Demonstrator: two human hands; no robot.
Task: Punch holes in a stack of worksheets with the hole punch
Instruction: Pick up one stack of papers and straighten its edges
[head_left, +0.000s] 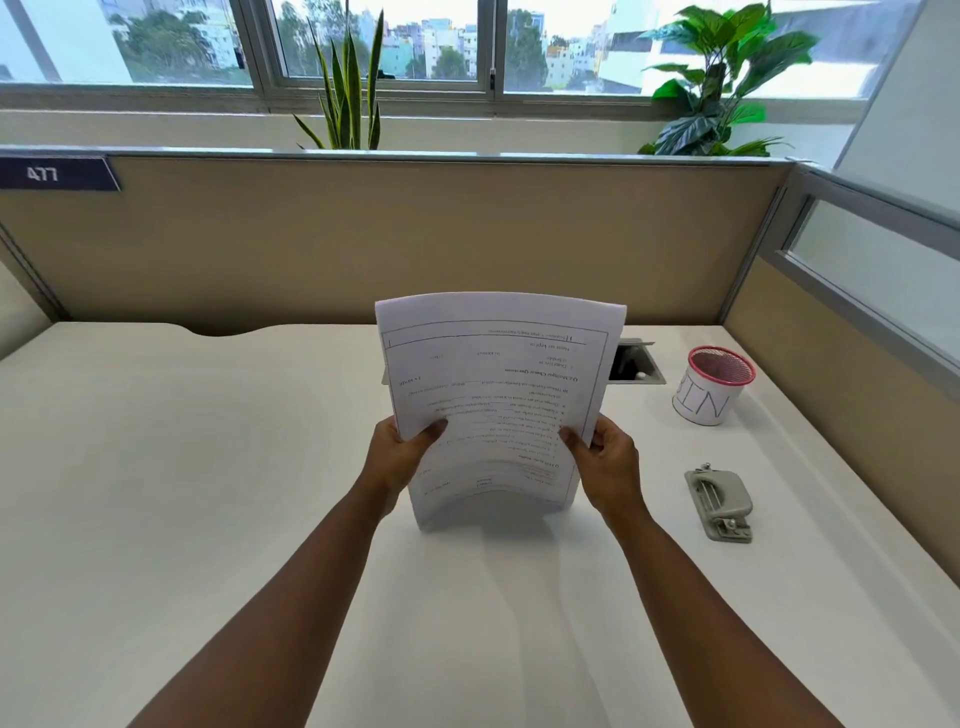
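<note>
A stack of printed worksheets (498, 384) stands upright at the middle of the white desk (182, 467), its lower edge resting on the desk and the text upside down to me. My left hand (397, 457) grips the stack's left edge and my right hand (608, 462) grips its right edge, thumbs on the front sheet. The sheets bow slightly. A grey metal hole punch (719, 504) lies flat on the desk to the right of my right hand, apart from it.
A red mesh cup (714, 387) with a paper label reading "BIN" stands at the back right. A cable hatch (636, 361) is set in the desk behind the sheets. Beige partition walls (415, 234) close the back and right sides.
</note>
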